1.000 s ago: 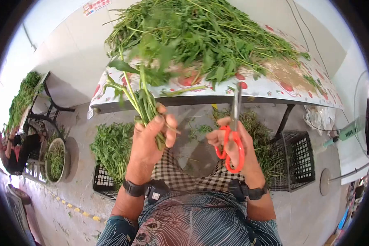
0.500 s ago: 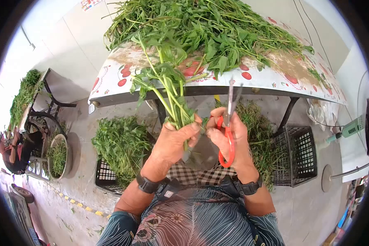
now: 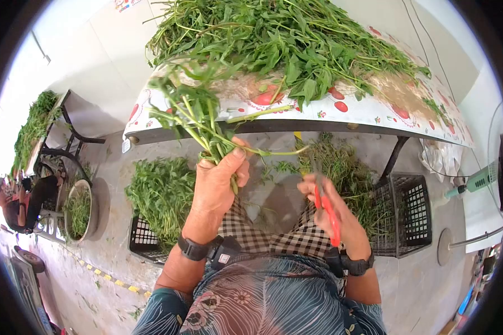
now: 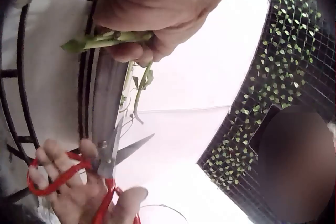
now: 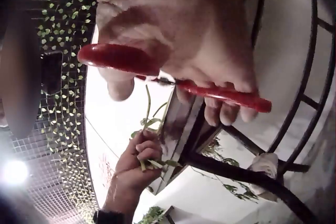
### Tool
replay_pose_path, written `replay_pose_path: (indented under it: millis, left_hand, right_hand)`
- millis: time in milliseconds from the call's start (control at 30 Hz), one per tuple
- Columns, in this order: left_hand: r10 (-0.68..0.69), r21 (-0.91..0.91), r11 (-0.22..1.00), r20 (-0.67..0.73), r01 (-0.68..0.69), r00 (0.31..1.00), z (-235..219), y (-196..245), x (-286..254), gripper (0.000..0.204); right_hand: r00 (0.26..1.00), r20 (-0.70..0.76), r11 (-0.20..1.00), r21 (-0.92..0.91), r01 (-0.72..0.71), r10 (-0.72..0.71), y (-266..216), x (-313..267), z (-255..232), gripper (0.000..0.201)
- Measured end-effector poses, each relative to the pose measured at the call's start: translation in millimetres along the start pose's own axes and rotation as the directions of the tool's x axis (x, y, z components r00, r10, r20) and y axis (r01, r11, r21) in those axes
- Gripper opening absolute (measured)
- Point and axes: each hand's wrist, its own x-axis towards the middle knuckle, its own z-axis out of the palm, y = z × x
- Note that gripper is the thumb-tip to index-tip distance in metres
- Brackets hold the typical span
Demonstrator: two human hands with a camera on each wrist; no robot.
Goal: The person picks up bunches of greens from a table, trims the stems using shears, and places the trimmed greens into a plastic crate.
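Note:
My left hand [image 3: 218,184] grips a small bunch of leafy green stems [image 3: 198,120] in front of the table edge, leaves up. One long stem sticks out of the bunch sideways to the right, towards the scissors. Below the fingers the stems' lower ends poke out, also seen in the left wrist view as a green stem end [image 4: 100,40]. Red-handled scissors [image 3: 326,207] are in my right hand [image 3: 346,215], fingers and thumb through the handle loops. Their blades [image 4: 131,149] stand apart in the left wrist view, close below the stem ends.
A big heap of greens [image 3: 274,39] covers the patterned table [image 3: 151,109]. Beneath stand a crate of leafy greens [image 3: 165,195] on the left and stems beside black crates [image 3: 411,215] on the right. Another person [image 3: 25,204] sits at far left near a round tub [image 3: 89,223].
The hands came close together half a second ago and are now apart again. The left hand moved left with the bunch, and the long stem now juts right. The right hand drew back with the scissors.

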Motion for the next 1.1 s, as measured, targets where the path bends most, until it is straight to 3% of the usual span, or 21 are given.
replay_pose_path:
  millis: [67, 200, 267, 333, 467, 533, 567, 600, 667, 733, 767, 800, 867, 967, 1067, 1100]
  left_hand:
    - [0.059, 0.058, 0.997, -0.007, -0.059, 0.998, -0.9, -1.8, 1.7, 0.014]
    - [0.054, 0.147, 0.987, 0.068, -0.064, 0.996, 4.9, -15.8, -3.6, 0.017]
    - [0.007, 0.251, 0.967, 0.091, -0.03, 0.996, 9.9, -17.3, -9.4, 0.017]
    - [0.001, 0.28, 0.959, 0.139, -0.041, 0.99, 9.4, -19.9, -11.5, 0.016]
    - [0.123, 0.14, 0.982, 0.054, -0.13, 0.991, 10.3, -13.0, -6.5, 0.015]
    - [0.106, 0.1, 0.989, 0.021, -0.107, 0.994, 6.3, -4.9, -4.2, 0.014]
    - [0.097, 0.074, 0.993, 0.001, -0.097, 0.995, 3.4, -1.8, -3.4, 0.014]
    - [0.087, 0.046, 0.995, -0.02, -0.086, 0.996, 0.3, 1.3, -2.0, 0.014]
    - [0.11, 0.034, 0.993, -0.026, -0.109, 0.994, 1.5, 9.3, 0.4, 0.015]
    - [0.092, -0.069, 0.993, -0.089, -0.098, 0.992, 6.3, 17.8, 0.8, 0.012]
    - [0.051, -0.106, 0.993, -0.028, -0.054, 0.998, 2.4, 21.6, 0.8, 0.012]
    - [0.041, -0.096, 0.994, -0.056, -0.046, 0.998, 1.4, 21.6, 0.8, 0.014]
    - [-0.003, -0.084, 0.996, -0.032, 0.0, 0.999, -6.6, 19.6, 1.6, 0.019]
    - [0.024, -0.046, 0.999, -0.058, -0.026, 0.998, -2.1, 16.9, 0.0, 0.019]
    - [0.04, -0.036, 0.998, -0.096, -0.044, 0.995, -1.0, 15.2, 0.8, 0.019]
    - [0.058, -0.036, 0.998, -0.069, -0.06, 0.996, -2.3, 16.3, 1.4, 0.018]
  right_hand:
    - [0.988, 0.122, 0.995, 0.023, -0.096, 0.092, 5.6, -13.1, -2.2, 0.057]
    - [0.99, 0.144, 0.998, -0.063, 0.012, -0.003, 22.0, -9.5, 11.6, 0.059]
    - [0.994, 0.064, 0.99, 0.105, -0.093, 0.087, 17.2, 0.2, 19.6, 0.043]
    - [0.99, 0.051, 0.99, -0.056, -0.126, 0.129, -6.8, 2.2, 18.0, 0.034]
    - [0.998, -0.063, 0.999, 0.034, 0.006, -0.004, 9.4, -4.4, 16.3, 0.026]
    - [0.99, -0.141, 0.99, 0.137, 0.032, -0.013, 12.1, -10.0, 9.1, 0.027]
    - [0.976, -0.218, 0.987, 0.154, 0.035, -0.001, 10.9, -10.0, 4.3, 0.028]
    - [0.952, -0.304, 0.997, 0.05, 0.051, -0.033, 10.1, -10.1, -3.8, 0.029]
    - [0.905, -0.41, 0.982, 0.089, 0.167, -0.117, -3.4, -8.6, -22.0, 0.031]
    - [0.859, -0.512, 0.862, 0.43, 0.27, -0.014, -17.5, 0.6, -45.6, 0.03]
    - [0.814, -0.545, 0.979, -0.07, 0.192, -0.199, -33.8, 0.6, -53.7, 0.03]
    - [0.81, -0.544, 0.971, -0.046, 0.234, -0.221, -41.8, 4.3, -65.7, 0.031]
    - [0.772, -0.503, 0.92, -0.179, 0.348, -0.389, -50.2, 22.8, -84.6, 0.046]
    - [0.894, -0.331, 0.928, -0.318, 0.194, -0.3, -87.9, 35.7, -87.5, 0.053]
    - [0.946, -0.221, 0.97, -0.107, 0.219, -0.238, -96.6, 61.7, -85.3, 0.062]
    - [0.936, -0.217, 0.941, -0.256, 0.221, -0.279, -102.5, 69.7, -77.9, 0.058]
